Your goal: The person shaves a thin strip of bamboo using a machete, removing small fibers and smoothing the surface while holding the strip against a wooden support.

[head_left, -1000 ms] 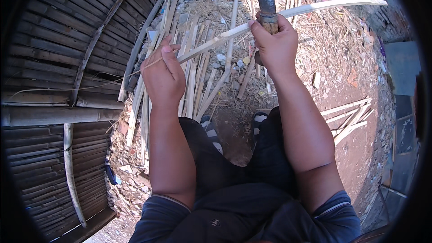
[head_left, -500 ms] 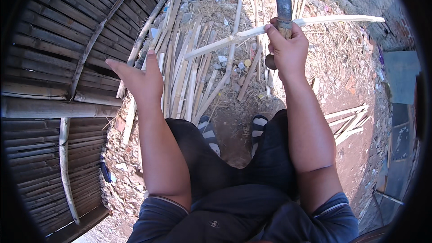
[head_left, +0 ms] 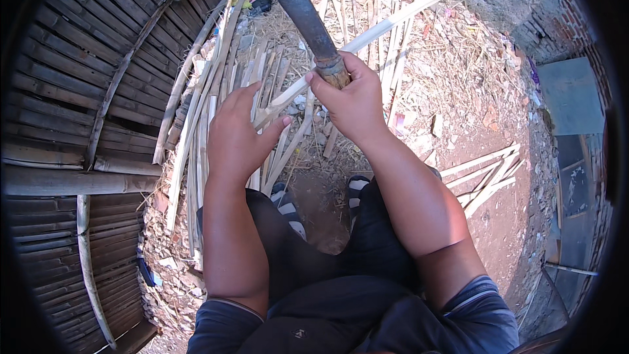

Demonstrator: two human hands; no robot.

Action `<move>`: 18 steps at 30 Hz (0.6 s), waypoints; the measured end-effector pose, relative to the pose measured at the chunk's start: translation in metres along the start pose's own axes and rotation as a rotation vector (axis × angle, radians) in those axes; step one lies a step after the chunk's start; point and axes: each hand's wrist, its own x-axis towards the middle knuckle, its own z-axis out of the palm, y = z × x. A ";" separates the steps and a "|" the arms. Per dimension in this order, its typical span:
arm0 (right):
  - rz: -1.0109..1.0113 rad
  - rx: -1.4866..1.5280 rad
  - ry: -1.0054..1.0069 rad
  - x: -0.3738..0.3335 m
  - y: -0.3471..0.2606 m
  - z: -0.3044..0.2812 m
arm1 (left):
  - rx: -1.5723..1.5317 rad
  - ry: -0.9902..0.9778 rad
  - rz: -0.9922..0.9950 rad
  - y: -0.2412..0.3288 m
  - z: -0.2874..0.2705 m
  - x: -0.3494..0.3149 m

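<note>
In my right hand point(head_left: 350, 98) is the wooden handle of a machete point(head_left: 298, 13), its dark blade reaching up past the upper edge. The same hand grips a long pale bamboo strip point(head_left: 426, 6) that crosses behind the machete's collar and slants up to the right. My left hand point(head_left: 239, 131) has its thumb and fingers apart around the strip's lower left end. Whether it touches the strip, I cannot tell. Below both hands, many split bamboo strips point(head_left: 226, 39) lie on the ground.
A bamboo slat wall point(head_left: 111, 59) rises close on the left. A small stack of pale strips point(head_left: 485, 174) lies on the dirt to the right. Farther right stand a brick wall point(head_left: 557, 6) and a grey-green panel point(head_left: 573, 95). My sandalled feet point(head_left: 288, 210) are below, among straw and rubble.
My right hand has moved left and slightly down with the machete and strip, and the blade now leans left. My left hand has shifted right and down to the strip's end.
</note>
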 end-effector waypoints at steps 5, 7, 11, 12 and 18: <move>-0.094 -0.018 -0.014 -0.002 0.008 0.012 | -0.075 -0.040 -0.128 0.005 0.001 0.001; -0.118 -0.024 -0.023 -0.002 0.011 0.014 | -0.099 -0.017 -0.086 0.000 0.004 -0.001; -0.223 -0.089 -0.100 -0.001 0.004 0.008 | -0.108 -0.102 -0.201 0.010 -0.010 0.000; -0.288 -0.146 -0.124 0.001 0.000 0.004 | -0.111 -0.098 -0.217 0.008 -0.011 0.000; -0.271 -0.368 -0.220 0.001 -0.016 -0.028 | -0.095 -0.031 -0.254 -0.011 -0.026 -0.003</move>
